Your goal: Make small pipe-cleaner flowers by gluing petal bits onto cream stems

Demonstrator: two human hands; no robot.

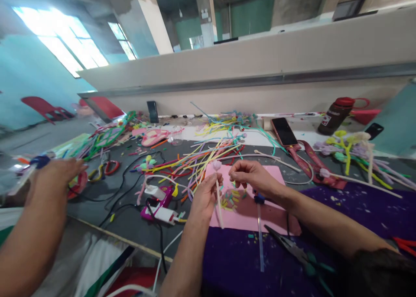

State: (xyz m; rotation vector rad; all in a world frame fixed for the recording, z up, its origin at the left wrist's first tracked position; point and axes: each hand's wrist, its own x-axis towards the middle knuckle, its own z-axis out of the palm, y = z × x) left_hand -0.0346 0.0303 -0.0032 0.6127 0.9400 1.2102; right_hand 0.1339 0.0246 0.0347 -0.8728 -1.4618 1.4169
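My left hand [204, 195] is closed around the pale stem of a pipe-cleaner flower [217, 165], whose light pink head stands above the fingertips. To its right is my right hand [251, 175], thumb and fingers pinched together near the flower but apart from it; whatever it may hold is too small to make out. Beneath both hands lies a pink sheet [273, 212] with short yellow and green cut pieces [231, 200] on it. A clear glue stick [261, 245] extends from a blue tool, partly hidden below my right forearm. Long-nose pliers [292, 248] lie on the dark purple cloth.
Loose pipe cleaners [208, 154] spread behind the sheet. A purple power strip [162, 204] with cables sits at left. Beyond it, a co-worker's arm [42, 210] reaches in near red-handled scissors [112, 167]. A phone [284, 131] and a bottle [336, 115] stand at the back right.
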